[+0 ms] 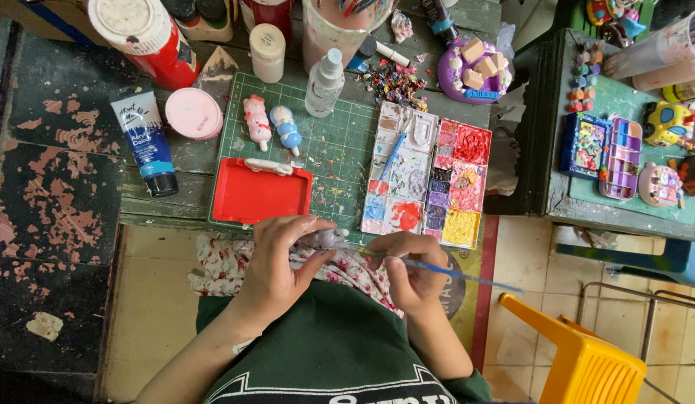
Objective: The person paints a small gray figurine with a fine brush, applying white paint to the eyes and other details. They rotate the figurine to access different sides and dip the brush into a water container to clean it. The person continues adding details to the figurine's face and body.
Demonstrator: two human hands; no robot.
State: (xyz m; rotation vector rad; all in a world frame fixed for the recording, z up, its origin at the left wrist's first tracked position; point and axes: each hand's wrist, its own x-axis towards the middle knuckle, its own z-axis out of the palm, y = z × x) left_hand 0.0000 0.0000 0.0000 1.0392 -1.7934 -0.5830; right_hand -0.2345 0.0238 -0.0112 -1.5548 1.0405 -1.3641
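Before me a red shallow plastic tray (pixel 259 194) on my green gridded cutting mat (pixel 340 142), two small painted clay figurines (pixel 272 123) beside it, paint-smeared white palette (pixel 426 176), blue paint tube (pixel 149 138), yellow plastic chair (pixel 579 359).

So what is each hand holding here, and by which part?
The left hand wraps a small grey figurine around its body. The right hand pinches a blue paintbrush partway along its handle.

- Two painted clay figurines lying on the green cutting mat: one pink (pixel 256 121), one blue (pixel 287 129).
- One red plastic lid (pixel 260 193).
- Two paint palettes: one white (pixel 398 170), one with red and yellow wells (pixel 461 183).
- One blue paint tube (pixel 148 139).
- One clear spray bottle (pixel 323 84).
- One yellow plastic chair (pixel 579 357).
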